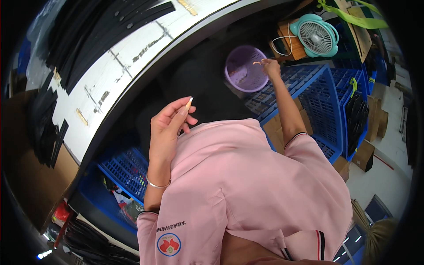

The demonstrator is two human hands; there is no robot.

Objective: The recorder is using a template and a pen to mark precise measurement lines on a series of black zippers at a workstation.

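Note:
Near my waist, my left hand (170, 118) pinches a short tan stick with a white tip (189, 104), like a wax pencil, between thumb and finger. Its other fingers are loosely curled. Stretched out to the far right, my right hand (270, 68) is at the rim of a round purple basket (249, 87). A thin, curled tan strip (257, 63) hangs from its fingertips over the opening. Small scraps (240, 76) lie in the basket; their kind is too small to tell.
A white worktable (117, 66) with black strips of material (95, 37) spans the upper left. Blue plastic crates (324, 101) stand right of me, another crate (126, 172) at left. A turquoise fan (316, 37) sits beyond the basket. Cardboard (39, 163) is at far left.

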